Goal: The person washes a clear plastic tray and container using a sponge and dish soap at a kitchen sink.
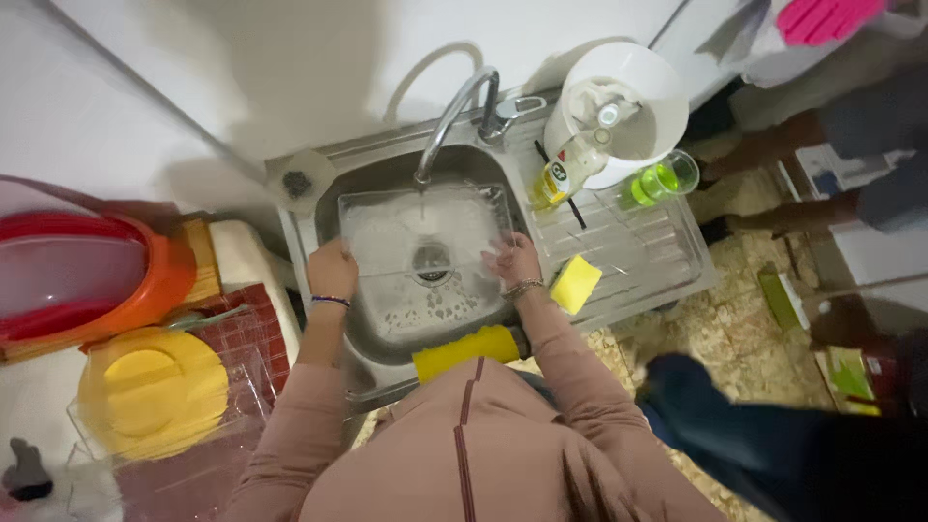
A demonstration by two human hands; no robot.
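A steel sink (360, 333) fills the middle of the view, its drainboard (638, 256) running off to the right. Inside the basin, under the curved tap (454, 111), a clear square container (391, 237) is held tilted, water streaming onto it. The left hand (333, 269) grips its left rim, fingers curled over the edge and clamped on it. The right hand (512, 261) lies against its right rim, fingers blurred, seemingly spread and pressed on the clear wall. A white bucket (657, 82) stands behind the drainboard, a yellow lid (150, 387) lies far left, a yellow cloth (464, 350) hangs over the front edge, a yellow sponge (575, 283) sits just beside the right wrist
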